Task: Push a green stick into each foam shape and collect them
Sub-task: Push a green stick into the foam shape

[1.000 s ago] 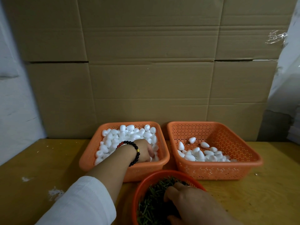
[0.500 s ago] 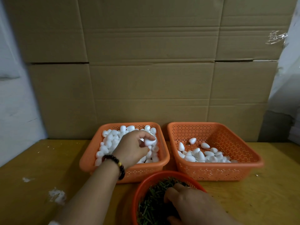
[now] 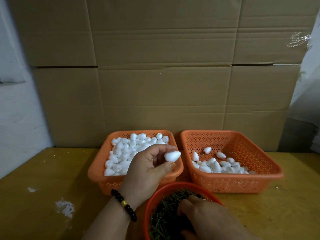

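Left hand (image 3: 149,168) pinches 1 white foam shape (image 3: 172,156) above the left orange basket (image 3: 97,172) (near its right rim). Right hand (image 3: 206,215), fingers curled, digs into green sticks (image 3: 166,212) in the round red basket (image 3: 155,191); grip undeterminable.

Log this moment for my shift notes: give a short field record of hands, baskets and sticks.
left hand: pinches one foam shape above the left basket
right hand: fingers down in the green sticks, grip hidden
round bowl: holds the sticks, nearest the person
left basket: heaped with foam shapes
right basket: far fewer shapes
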A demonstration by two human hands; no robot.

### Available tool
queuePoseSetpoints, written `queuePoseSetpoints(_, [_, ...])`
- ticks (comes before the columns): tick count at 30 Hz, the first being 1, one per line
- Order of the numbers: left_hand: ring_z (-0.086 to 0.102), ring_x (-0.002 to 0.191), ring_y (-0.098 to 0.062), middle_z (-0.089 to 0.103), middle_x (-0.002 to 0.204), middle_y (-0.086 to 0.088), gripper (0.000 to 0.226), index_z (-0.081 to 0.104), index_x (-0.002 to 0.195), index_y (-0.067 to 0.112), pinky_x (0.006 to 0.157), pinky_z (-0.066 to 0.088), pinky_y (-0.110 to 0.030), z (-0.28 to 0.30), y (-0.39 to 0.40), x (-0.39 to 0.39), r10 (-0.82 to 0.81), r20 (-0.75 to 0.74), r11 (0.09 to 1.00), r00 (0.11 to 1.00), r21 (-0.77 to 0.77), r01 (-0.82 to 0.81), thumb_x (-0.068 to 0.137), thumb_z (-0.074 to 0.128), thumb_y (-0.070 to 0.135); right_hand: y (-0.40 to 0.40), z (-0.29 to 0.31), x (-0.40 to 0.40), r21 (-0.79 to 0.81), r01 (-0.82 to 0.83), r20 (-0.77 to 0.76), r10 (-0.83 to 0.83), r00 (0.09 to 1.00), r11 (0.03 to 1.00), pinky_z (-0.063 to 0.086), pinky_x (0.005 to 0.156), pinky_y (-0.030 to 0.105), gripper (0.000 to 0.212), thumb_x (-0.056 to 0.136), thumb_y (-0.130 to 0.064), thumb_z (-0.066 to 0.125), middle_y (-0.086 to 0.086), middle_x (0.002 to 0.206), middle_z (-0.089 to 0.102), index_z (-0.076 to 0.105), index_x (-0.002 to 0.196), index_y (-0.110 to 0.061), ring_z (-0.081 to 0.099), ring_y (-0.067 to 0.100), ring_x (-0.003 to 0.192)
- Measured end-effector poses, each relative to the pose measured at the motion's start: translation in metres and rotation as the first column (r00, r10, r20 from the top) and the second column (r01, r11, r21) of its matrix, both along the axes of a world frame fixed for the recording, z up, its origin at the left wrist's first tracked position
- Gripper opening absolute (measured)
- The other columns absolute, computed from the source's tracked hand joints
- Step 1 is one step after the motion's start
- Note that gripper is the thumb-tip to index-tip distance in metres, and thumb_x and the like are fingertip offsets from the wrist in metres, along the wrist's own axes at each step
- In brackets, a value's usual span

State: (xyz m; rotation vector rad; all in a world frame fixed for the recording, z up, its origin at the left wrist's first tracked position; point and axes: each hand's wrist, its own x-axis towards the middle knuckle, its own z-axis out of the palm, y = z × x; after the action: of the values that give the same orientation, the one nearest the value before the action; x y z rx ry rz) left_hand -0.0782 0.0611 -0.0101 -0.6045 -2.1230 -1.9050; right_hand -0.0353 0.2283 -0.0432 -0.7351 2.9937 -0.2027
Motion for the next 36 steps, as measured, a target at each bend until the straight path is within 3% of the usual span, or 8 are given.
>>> queuePoseSetpoints(4, [0.067, 0.096, -0.02, 0.073, 0.101, 0.003, 0.035, 0.071, 0.1, 0.026, 0.082, 0.057, -0.03, -0.001, 0.0, 0.001, -0.043, 0.052, 0.998, 0.998, 0.048, 0.04, 0.083, 0.066, -0.005, 0.001, 0.0, 0.0, -0.007, -0.001, -0.002, 0.001, 1.0, 1.0, 0.048, 0.086, 0.03, 0.038, 0.086, -0.041, 0.058, -0.006, 0.118, 0.051, 0.049, 0.12, -0.029, 0.056, 0.017, 0.107])
queuePoseSetpoints(9, [0.072, 0.082, -0.024, 0.073, 0.092, -0.004, 0.03, 0.072, 0.098, 0.03, 0.073, 0.055, -0.023, -0.003, -0.002, 0.001, -0.074, 0.147, 0.991, 0.986, 0.124, 0.056, 0.087, 0.065, 0.004, 0.002, -0.001, -0.001, -0.006, -0.005, -0.01, 0.005, 1.0, 1.0, 0.048, 0.084, 0.03, 0.038, 0.086, -0.044, 0.057, -0.006, 0.119, 0.05, 0.049, 0.121, -0.03, 0.055, 0.017, 0.108])
queuePoseSetpoints(16, [0.066, 0.082, -0.014, 0.069, 0.089, 0.003, 0.024, 0.074, 0.098, 0.028, 0.075, 0.056, -0.03, -0.004, 0.002, 0.002, -0.119, 0.189, 0.978, 0.975, 0.192, 0.083, 0.09, 0.059, 0.011, 0.005, 0.0, -0.005, -0.037, -0.021, 0.017, 0.022, 1.0, 0.999, 0.044, 0.08, 0.026, 0.034, 0.085, -0.043, 0.06, -0.009, 0.117, 0.049, 0.05, 0.117, -0.035, 0.054, 0.014, 0.107])
queuePoseSetpoints(20, [0.064, 0.075, -0.014, 0.069, 0.083, -0.005, 0.027, 0.076, 0.095, 0.016, 0.067, 0.056, -0.028, -0.002, 0.006, 0.003, -0.24, 0.3, 0.899, 0.923, 0.427, 0.095, 0.091, 0.054, 0.002, 0.006, 0.0, -0.005, -0.034, -0.021, 0.021, 0.022, 1.0, 0.999, 0.046, 0.084, 0.028, 0.033, 0.086, -0.043, 0.059, -0.009, 0.116, 0.049, 0.05, 0.116, -0.035, 0.053, 0.015, 0.107])
queuePoseSetpoints(24, [0.065, 0.069, -0.018, 0.069, 0.08, -0.012, 0.022, 0.073, 0.094, 0.003, 0.059, 0.057, -0.03, 0.002, 0.008, 0.002, -0.394, 0.386, 0.787, 0.834, 0.611, 0.09, 0.075, 0.062, 0.002, 0.005, 0.0, -0.005, -0.022, -0.03, 0.01, 0.03, 0.999, 0.999, 0.047, 0.084, 0.027, 0.032, 0.088, -0.042, 0.057, -0.008, 0.118, 0.048, 0.05, 0.118, -0.034, 0.054, 0.015, 0.107])
queuePoseSetpoints(30, [0.067, 0.063, -0.017, 0.067, 0.075, -0.012, 0.047, 0.06, 0.109, -0.001, 0.056, 0.057, -0.026, 0.004, 0.009, 0.004, -0.456, 0.416, 0.737, 0.787, 0.672, 0.072, 0.063, 0.064, -0.007, 0.004, 0.001, -0.004, -0.004, -0.034, 0.019, 0.034, 0.999, 0.999, 0.049, 0.087, 0.033, 0.031, 0.088, -0.04, 0.057, -0.007, 0.12, 0.049, 0.051, 0.118, -0.034, 0.055, 0.018, 0.108])
queuePoseSetpoints(33, [0.067, 0.062, -0.016, 0.067, 0.073, -0.011, 0.042, 0.059, 0.107, 0.001, 0.054, 0.056, -0.025, 0.003, 0.01, 0.002, -0.476, 0.431, 0.711, 0.766, 0.702, 0.047, 0.066, 0.063, -0.005, 0.004, 0.001, -0.004, 0.004, -0.034, 0.021, 0.034, 0.999, 0.999, 0.049, 0.087, 0.033, 0.031, 0.089, -0.04, 0.057, -0.007, 0.12, 0.049, 0.051, 0.119, -0.034, 0.055, 0.017, 0.108])
queuePoseSetpoints(36, [0.067, 0.068, -0.018, 0.069, 0.085, -0.013, 0.031, 0.062, 0.105, 0.003, 0.056, 0.056, -0.028, 0.002, 0.007, 0.002, -0.542, 0.431, 0.69, 0.722, 0.719, 0.088, 0.073, 0.062, 0.002, 0.004, 0.001, -0.004, 0.006, -0.031, 0.014, 0.031, 0.999, 0.999, 0.049, 0.086, 0.031, 0.032, 0.089, -0.041, 0.057, -0.007, 0.119, 0.048, 0.05, 0.119, -0.034, 0.055, 0.017, 0.108])
